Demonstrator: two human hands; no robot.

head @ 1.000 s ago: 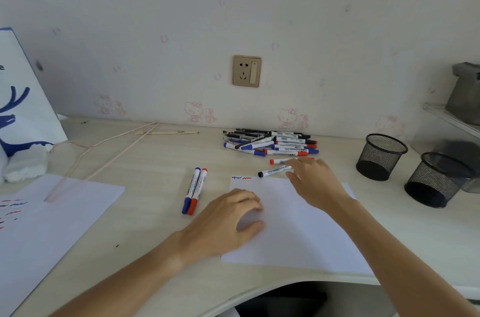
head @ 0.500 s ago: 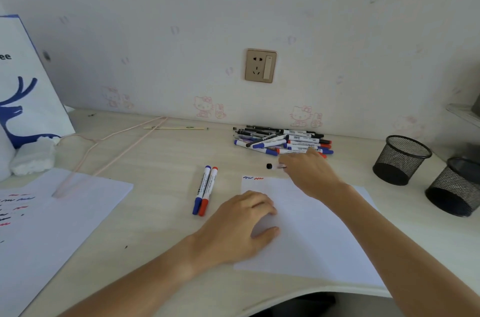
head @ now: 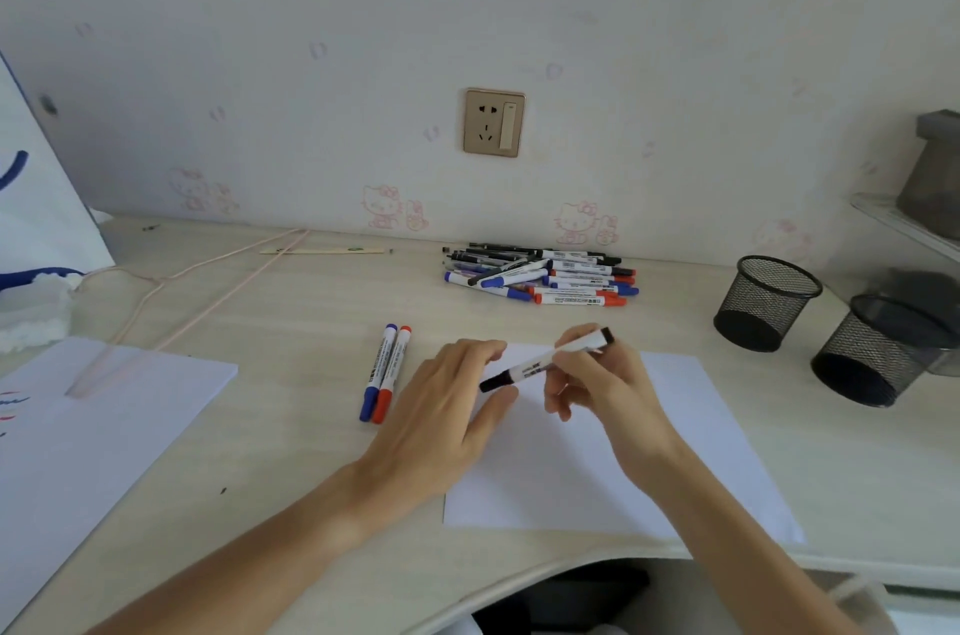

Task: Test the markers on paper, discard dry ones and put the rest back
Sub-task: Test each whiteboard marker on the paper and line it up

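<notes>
A black-capped marker (head: 545, 364) is pinched in the fingers of the right hand (head: 608, 390) and held tilted above the white sheet of paper (head: 675, 452), capped end toward the left hand (head: 441, 421). The left hand is laid flat, fingers extended, on the sheet's left edge, thumb tip just beside the cap. A blue marker (head: 378, 373) and a red marker (head: 392, 374) are seen side by side, touching, left of the sheet. A pile of markers (head: 545, 276) is noted near the wall. Two black mesh cups (head: 763, 304) are stood at the right, well apart from the sheet.
</notes>
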